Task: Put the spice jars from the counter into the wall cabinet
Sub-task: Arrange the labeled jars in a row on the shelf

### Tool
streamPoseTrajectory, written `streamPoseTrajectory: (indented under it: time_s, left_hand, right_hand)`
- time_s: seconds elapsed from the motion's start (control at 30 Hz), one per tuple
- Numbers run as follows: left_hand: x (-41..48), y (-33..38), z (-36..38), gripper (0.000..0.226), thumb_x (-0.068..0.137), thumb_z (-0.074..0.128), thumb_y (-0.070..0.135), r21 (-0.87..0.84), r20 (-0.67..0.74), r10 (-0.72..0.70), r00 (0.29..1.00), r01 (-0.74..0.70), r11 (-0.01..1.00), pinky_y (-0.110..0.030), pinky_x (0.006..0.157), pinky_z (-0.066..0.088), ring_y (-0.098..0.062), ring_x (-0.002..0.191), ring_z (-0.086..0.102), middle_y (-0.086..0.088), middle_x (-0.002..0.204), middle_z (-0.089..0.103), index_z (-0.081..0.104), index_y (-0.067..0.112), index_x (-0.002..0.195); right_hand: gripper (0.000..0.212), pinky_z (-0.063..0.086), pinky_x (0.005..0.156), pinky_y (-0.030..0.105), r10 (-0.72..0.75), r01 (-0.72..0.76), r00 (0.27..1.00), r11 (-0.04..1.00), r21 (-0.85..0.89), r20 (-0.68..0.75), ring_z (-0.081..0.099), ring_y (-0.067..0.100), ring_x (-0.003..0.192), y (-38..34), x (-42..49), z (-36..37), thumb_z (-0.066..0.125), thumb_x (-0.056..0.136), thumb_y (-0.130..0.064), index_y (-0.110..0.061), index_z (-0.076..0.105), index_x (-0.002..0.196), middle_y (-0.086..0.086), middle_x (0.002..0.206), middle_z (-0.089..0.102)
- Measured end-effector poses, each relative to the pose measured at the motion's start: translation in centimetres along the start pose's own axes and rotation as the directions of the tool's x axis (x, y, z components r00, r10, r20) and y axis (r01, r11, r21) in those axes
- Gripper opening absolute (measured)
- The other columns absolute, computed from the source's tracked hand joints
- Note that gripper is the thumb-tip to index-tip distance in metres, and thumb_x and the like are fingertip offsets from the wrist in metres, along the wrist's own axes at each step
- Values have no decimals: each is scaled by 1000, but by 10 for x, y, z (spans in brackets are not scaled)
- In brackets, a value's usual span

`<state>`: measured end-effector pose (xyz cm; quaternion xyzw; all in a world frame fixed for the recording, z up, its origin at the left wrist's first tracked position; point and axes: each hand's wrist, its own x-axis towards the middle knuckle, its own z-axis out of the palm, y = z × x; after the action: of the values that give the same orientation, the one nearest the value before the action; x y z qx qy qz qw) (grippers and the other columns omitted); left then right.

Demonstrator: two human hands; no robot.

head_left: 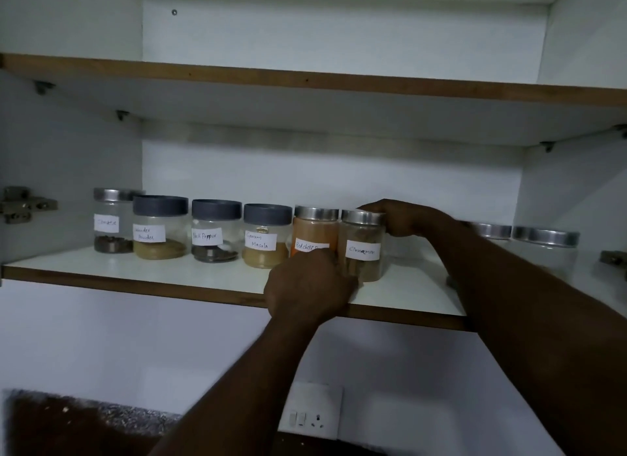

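Jars line the lower shelf (169,269) across the middle of the frame: cloves (108,221) at far left, then coriander (159,228), black pepper (215,231), garam masala (266,235) and the chilli jar (314,231). The cinnamon jar (363,248) stands upright at the row's right end, nearer the shelf's front edge and touching, or all but touching, the chilli jar. The right hand (403,218) reaches in from the lower right and curls its fingers round the cinnamon jar's steel lid. The left hand (308,286), in front of the chilli jar, has its knuckles bunched toward the cinnamon jar's base; its fingertips are hidden, so whether they pinch the jar or only steady it cannot be told. Two more steel-lidded jars (546,242) sit at the right, partly behind the right forearm. The placing looks almost done, and the risks lie in the letting go. A push to the left could knock the chilli jar and rock the row. A forearm swung wide on the way out could catch the jars at the right. A grip only on the lid could loosen it if twisted.
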<state>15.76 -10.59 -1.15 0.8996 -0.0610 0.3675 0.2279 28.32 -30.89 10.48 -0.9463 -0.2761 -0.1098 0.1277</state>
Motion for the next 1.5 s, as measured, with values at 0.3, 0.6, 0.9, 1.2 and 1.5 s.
streamPoseTrajectory:
  time_s: [0.3, 0.6, 0.9, 1.2, 1.5]
  left_hand:
    - [2, 1, -2, 39, 81, 62, 66, 29, 2, 3, 1000, -3, 1000, -30, 65, 44, -15, 72, 52, 10, 77, 54, 62, 30, 95]
    - [6, 9, -11, 50, 87, 58, 61, 15, -21, -48, 999, 48, 999, -35, 71, 47, -24, 94, 64, -2, 106, 66, 58, 18, 114]
    - [3, 7, -10, 44, 89, 59, 53, 24, 11, -63, 998, 62, 998, -34, 71, 46, -25, 96, 65, -4, 105, 69, 58, 17, 114]
    - [4, 5, -5, 37, 89, 56, 51, -1, -11, -66, 998, 66, 998, -33, 67, 38, -26, 94, 66, -3, 100, 69, 59, 19, 107]
    - [6, 2, 1, 33, 88, 54, 52, -20, -30, -53, 998, 52, 998, -34, 64, 38, -25, 88, 67, -2, 94, 70, 57, 21, 100]
  right_hand:
    - [50, 48, 91, 39, 97, -79, 993, 972, -220, 69, 57, 21, 107, 1, -12, -14, 81, 83, -19, -30, 47, 118, 0, 120, 62]
    - [89, 47, 91, 37, 362, -327, 932, 791, -518, -35, 55, 25, 117, -16, -48, -26, 76, 71, -71, -23, 48, 141, 5, 132, 60]
    - [69, 52, 64, 30, 525, -418, 846, 757, -502, 87, 68, 19, 87, -64, -73, -31, 75, 79, -57, -12, 59, 129, 5, 106, 67]
    - [91, 50, 83, 39, 448, -443, 887, 757, -480, -110, 58, 27, 110, -55, -112, -3, 69, 68, -76, -22, 45, 137, 7, 128, 61]
    - [87, 39, 63, 30, 422, -451, 676, 885, 114, -604, 57, 21, 83, -55, -127, 27, 60, 61, -71, -28, 35, 132, -3, 102, 59]
